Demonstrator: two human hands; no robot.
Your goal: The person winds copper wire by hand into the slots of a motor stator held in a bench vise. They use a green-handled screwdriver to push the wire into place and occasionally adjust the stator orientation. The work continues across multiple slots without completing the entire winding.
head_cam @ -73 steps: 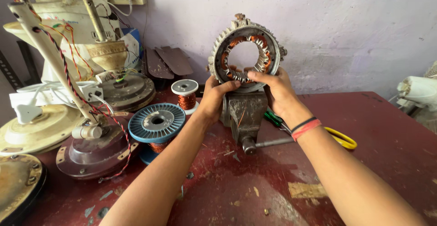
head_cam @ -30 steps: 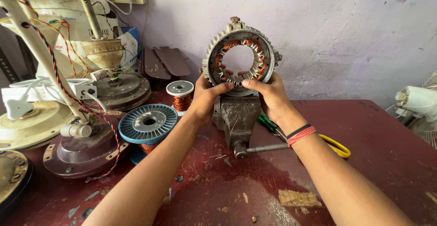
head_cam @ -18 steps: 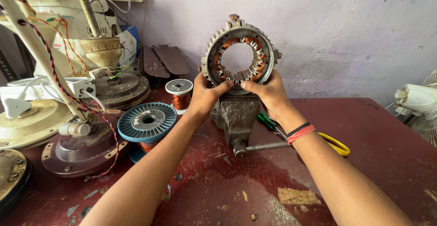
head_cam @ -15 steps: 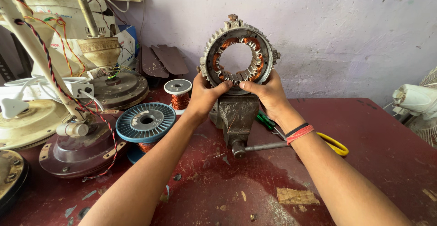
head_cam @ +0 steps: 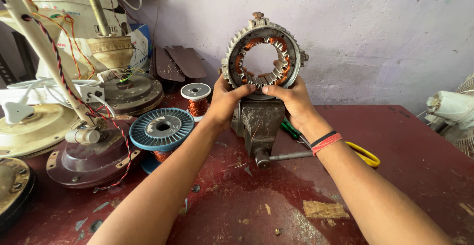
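I grip the round grey metal stator ring with copper windings (head_cam: 261, 57) above the grey bench vise (head_cam: 256, 124), left hand (head_cam: 227, 102) and right hand (head_cam: 291, 99) closed around its lower rim; seating it squarely likely needs steady alignment.

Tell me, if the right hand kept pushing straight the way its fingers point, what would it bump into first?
The right hand points up and left, so it would likely meet the copper-wound stator ring it already grips; the left hand is just beyond.

Stator ring's (head_cam: 261, 52) lower rim behind both thumbs; white fan (head_cam: 454, 109) cut off at right edge.
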